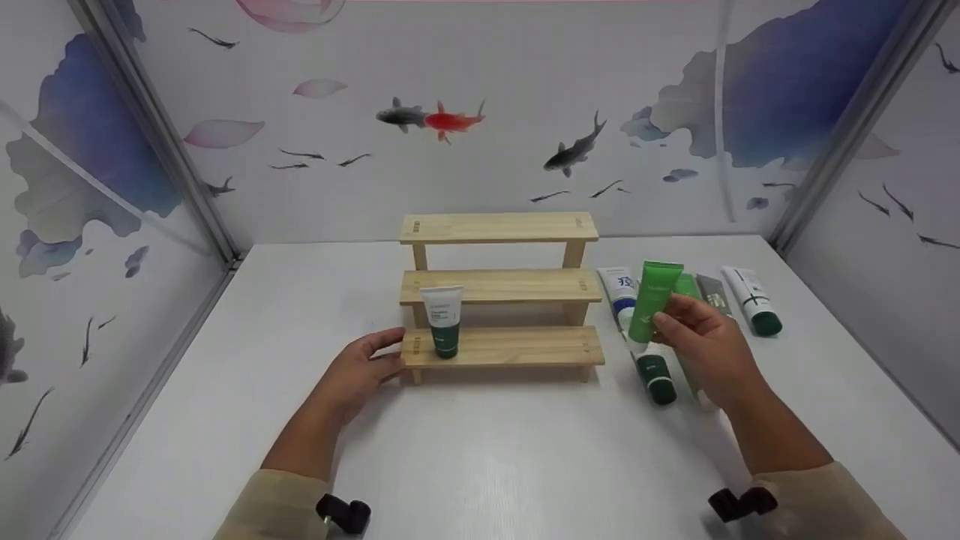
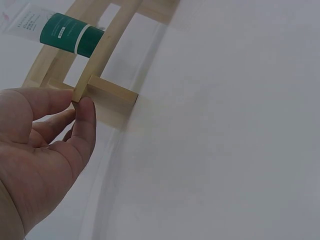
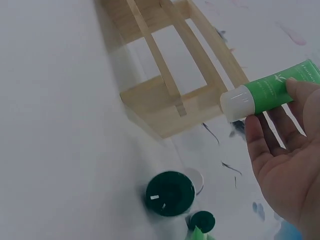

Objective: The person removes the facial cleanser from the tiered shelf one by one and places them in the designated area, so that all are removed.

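Observation:
A three-step wooden rack (image 1: 517, 349) stands in the middle of the white table. On the left part of its lowest step, a white and dark green tube (image 1: 444, 322) is upright on its cap. My left hand (image 1: 367, 375) pinches the left end of that lowest step between thumb and fingers, as the left wrist view also shows. To the right of the rack, my right hand (image 1: 709, 345) holds a bright green tube (image 1: 654, 300) with a white cap above the other tubes. In the right wrist view its white cap (image 3: 238, 104) points toward the rack.
Several tubes lie on the table at the right, among them a white and blue tube (image 1: 619, 289), a tube with a dark green cap (image 1: 657, 379) and a white tube (image 1: 750, 300). Printed panels (image 1: 480, 172) wall the table at the back and sides.

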Demonstrator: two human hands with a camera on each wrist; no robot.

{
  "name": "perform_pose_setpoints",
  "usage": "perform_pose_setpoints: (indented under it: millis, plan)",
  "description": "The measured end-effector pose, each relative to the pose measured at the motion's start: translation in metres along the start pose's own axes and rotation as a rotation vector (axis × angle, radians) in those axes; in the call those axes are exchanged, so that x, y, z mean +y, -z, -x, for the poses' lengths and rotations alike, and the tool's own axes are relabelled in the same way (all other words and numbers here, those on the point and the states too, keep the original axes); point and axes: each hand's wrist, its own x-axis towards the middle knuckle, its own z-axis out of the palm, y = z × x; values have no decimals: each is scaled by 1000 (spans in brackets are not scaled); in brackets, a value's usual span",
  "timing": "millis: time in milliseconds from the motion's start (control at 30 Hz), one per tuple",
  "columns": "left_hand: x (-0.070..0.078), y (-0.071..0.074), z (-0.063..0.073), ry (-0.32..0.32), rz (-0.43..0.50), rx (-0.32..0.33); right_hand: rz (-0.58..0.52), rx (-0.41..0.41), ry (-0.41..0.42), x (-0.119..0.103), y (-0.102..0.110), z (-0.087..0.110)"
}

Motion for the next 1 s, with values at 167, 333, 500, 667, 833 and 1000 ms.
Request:
perform_pose_setpoints:
  millis: [167, 333, 500, 667, 833, 1000]
  plan:
    - [0, -2, -1, 12, -9, 3, 57, 35, 11, 14, 27, 7]
    - [-1, 0, -2, 17, -16, 4, 54, 63, 39, 31, 52, 11]
    - [-1, 0, -3, 18, -21, 1, -115, 66, 13, 48, 76, 11]
    - [-3, 0, -3, 18, -14, 3, -266, 60, -40, 65, 95, 9]
    - [-3, 1, -4, 13, -4, -5, -262, 59, -124, 77, 110, 5]
    - [-2, 2, -4, 7, 5, -12, -162, 54, -244, 89, 122, 1]
